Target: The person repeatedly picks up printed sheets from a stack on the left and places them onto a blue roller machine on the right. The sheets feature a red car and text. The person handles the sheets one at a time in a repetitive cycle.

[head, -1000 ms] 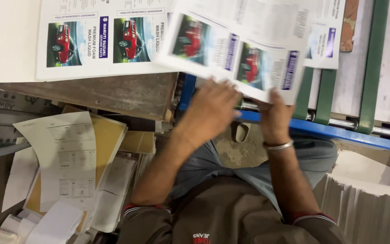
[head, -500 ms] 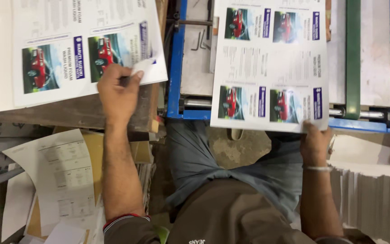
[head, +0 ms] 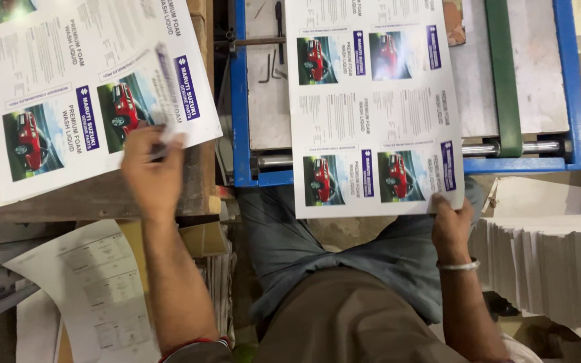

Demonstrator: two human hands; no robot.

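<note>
Gripping: my right hand (head: 450, 225) has its fingers clamped on the near right corner of a printed sheet (head: 374, 107).
Right-hand sheet: white, with four small red-car pictures and blue strips; it lies flat over the blue-framed machine bed (head: 240, 101), its near edge hanging past the frame toward me.
Left hand: my left hand (head: 152, 171) rests on the near right corner of the sheet stack (head: 68, 87) at the left; the fingers are curled together on the top sheet's edge, which looks blurred and slightly lifted.
Sheet stack: same printed design, lying on a worn wooden worktop (head: 102, 202).
Machine: a green bar (head: 504, 74) runs across the bed's right part, and a metal roller (head: 506, 148) lies along its near edge.
Right side: a pile of white paper (head: 553, 269) stands just beside my right forearm.
Near left: loose printed forms (head: 95, 296) over brown card, below the worktop.
</note>
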